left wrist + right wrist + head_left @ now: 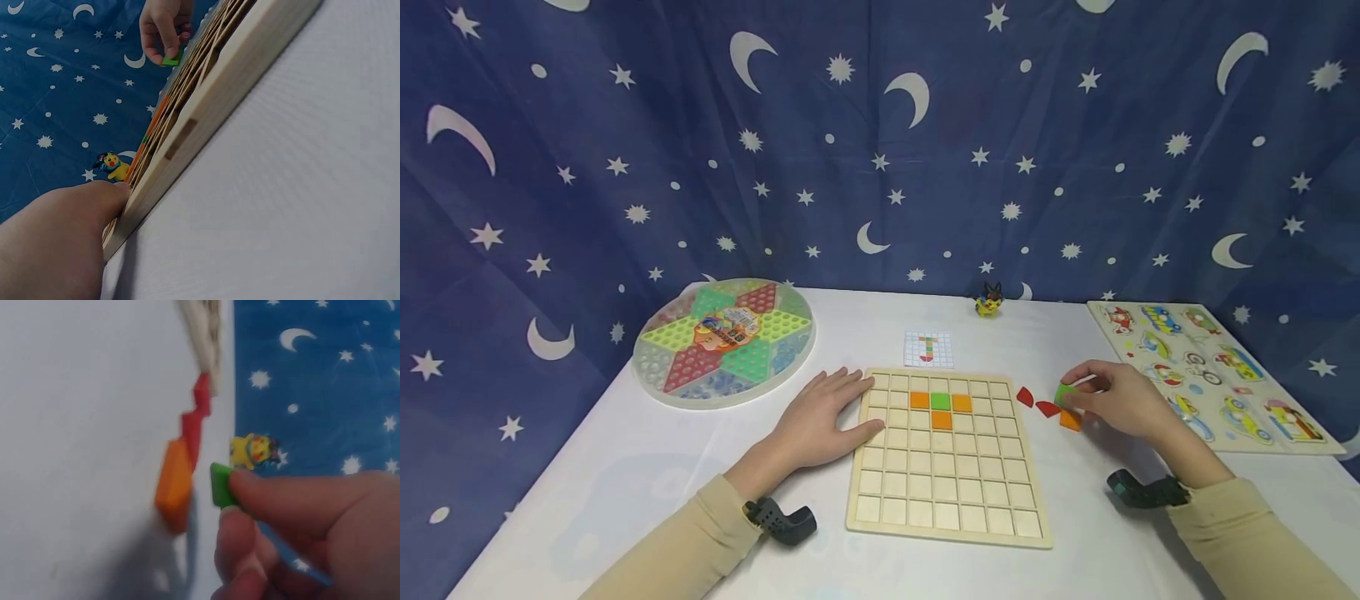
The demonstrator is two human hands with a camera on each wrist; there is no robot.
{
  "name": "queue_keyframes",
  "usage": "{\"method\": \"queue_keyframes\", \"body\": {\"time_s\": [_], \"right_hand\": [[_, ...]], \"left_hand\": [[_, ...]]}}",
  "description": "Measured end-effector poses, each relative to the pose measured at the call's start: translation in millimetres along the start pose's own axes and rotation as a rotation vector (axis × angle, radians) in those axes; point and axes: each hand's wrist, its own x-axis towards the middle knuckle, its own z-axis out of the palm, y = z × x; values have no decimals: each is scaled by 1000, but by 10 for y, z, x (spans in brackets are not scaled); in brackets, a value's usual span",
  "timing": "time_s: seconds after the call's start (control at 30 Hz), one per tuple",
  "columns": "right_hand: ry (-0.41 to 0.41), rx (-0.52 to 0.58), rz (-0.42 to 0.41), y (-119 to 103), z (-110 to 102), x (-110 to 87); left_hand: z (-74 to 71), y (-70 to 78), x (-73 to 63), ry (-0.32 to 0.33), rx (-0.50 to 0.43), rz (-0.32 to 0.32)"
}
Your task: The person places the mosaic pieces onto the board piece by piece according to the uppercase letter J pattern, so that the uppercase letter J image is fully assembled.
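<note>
Between thumb and fingers, my right hand pinches a green square tile, held just above the table to the right of the board. Beneath and beside it lie an orange tile and two red rounded pieces. My left hand lies spread with its fingers and thumb touching the left edge of the wooden grid board. In the board's upper rows sit a green tile flanked by two orange tiles, with another orange tile directly below the green one.
Behind the board is a small pattern card with a coloured figure. A round star-patterned game board occupies the back left, a picture puzzle board the right. A yellow figurine stands near the back edge, before a blue curtain.
</note>
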Motion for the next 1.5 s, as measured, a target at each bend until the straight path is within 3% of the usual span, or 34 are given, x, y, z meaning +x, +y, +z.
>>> {"method": "queue_keyframes", "body": {"time_s": [0.23, 0.6, 0.83, 1.17, 1.5], "right_hand": [[-69, 127, -76, -311, 116, -48], [-215, 180, -187, -797, 520, -90], [-312, 192, -287, -957, 739, -142], [-237, 30, -385, -1041, 900, -145], [-217, -6, -413, -1069, 927, -123]], "left_hand": [[-4, -12, -11, -3, 2, 1], [2, 6, -2, -7, 1, -5], [-1, 5, -3, -4, 0, -2], [-7, 3, 1, -6, -1, -3], [-8, 4, 4, -11, 6, -9]]}}
